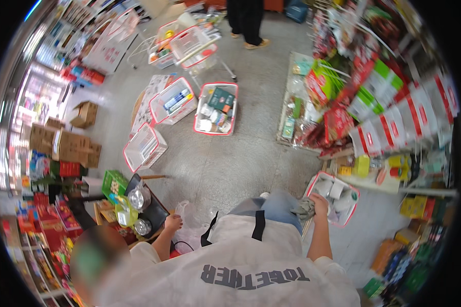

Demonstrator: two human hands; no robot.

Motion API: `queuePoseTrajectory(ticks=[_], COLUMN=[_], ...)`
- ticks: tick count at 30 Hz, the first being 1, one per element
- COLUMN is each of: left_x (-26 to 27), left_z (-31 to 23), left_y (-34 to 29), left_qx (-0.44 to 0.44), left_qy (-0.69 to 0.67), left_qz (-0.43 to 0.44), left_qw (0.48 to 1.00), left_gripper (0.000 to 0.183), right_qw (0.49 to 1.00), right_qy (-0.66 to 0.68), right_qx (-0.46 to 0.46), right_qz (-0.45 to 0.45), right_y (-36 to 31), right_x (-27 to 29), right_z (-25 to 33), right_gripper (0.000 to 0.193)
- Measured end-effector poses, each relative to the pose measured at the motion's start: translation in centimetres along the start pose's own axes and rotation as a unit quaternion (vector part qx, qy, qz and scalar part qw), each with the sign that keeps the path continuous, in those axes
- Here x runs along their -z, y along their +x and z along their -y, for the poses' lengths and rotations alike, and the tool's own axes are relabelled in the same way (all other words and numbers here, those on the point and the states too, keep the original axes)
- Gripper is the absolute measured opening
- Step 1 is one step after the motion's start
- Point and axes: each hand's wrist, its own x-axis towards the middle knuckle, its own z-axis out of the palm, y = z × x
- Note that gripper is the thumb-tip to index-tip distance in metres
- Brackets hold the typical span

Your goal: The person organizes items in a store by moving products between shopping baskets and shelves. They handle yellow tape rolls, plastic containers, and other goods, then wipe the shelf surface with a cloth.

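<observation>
In my right hand [320,205] I grip a crumpled grey-green cloth [304,207], held beside my right thigh. That hand is at the near left rim of a white shopping basket [349,217] with a red edge, which has white and clear items inside. My left hand [173,223] is curled closed near the corner of a black tray-like surface [159,211]; what it holds, if anything, cannot be made out. On that surface are a shiny metal pot [139,197], a round metal lid or bowl [142,226] and a yellow-green container [126,212].
Ahead stand a filled basket [215,132], two more baskets [158,118] [145,148] and a shopping cart [194,48]. Bagged goods [343,112] crowd the right; cardboard boxes [69,147] stand left. A clear plastic bag [189,225] lies near my left hand. Another person [245,23] stands far off.
</observation>
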Motion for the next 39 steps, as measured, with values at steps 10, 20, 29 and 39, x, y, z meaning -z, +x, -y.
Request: queuePoseTrajectory(ticks=[10, 20, 29, 39], left_x=[-7.1, 11.4, 10.4, 11.6], left_z=[8.4, -6.9, -6.4, 11.2], left_y=[-1.5, 4.9, 5.4, 18.8], left_qx=[-0.078, -0.080, 0.097, 0.064], left_qy=[-0.218, -0.343, -0.417, -0.150], left_qz=[0.145, -0.023, -0.057, -0.013], left_qw=[0.962, 0.936, 0.902, 0.987], left_gripper=[0.034, 0.025, 0.028, 0.023], right_qw=[0.971, 0.915, 0.839, 0.815], right_qy=[-0.213, -0.369, -0.436, -0.495], right_qx=[-0.090, 0.065, 0.146, 0.092], right_qz=[-0.059, 0.148, 0.290, 0.286], right_y=[-0.1, 8.5, 9.9, 3.0], right_x=[-4.9, -33.4, -59.3, -73.9], right_z=[8.1, 14.0, 22.6, 19.0], right_gripper=[0.017, 0.025, 0.027, 0.019])
